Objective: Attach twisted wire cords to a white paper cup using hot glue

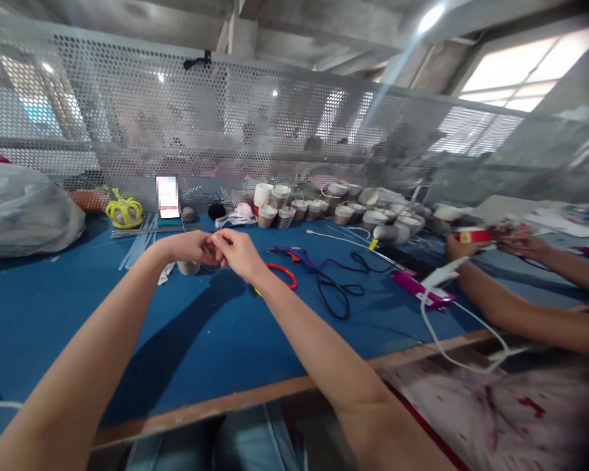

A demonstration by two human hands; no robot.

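My left hand and my right hand meet above the blue table, fingertips pinched together. Whatever they hold between them is too small and too hidden to name. Just below my left hand stands a small greyish cup, partly covered by it. A scrap of white material lies beside that cup. To the right of my right hand is a blue glue gun with a black cord. A red and yellow looped handle shows from behind my right forearm.
Several pale cups crowd the back, near a lit phone and a yellow woven item. A plastic bag fills the left. A purple power strip lies near a co-worker's hand. A perforated screen stands behind.
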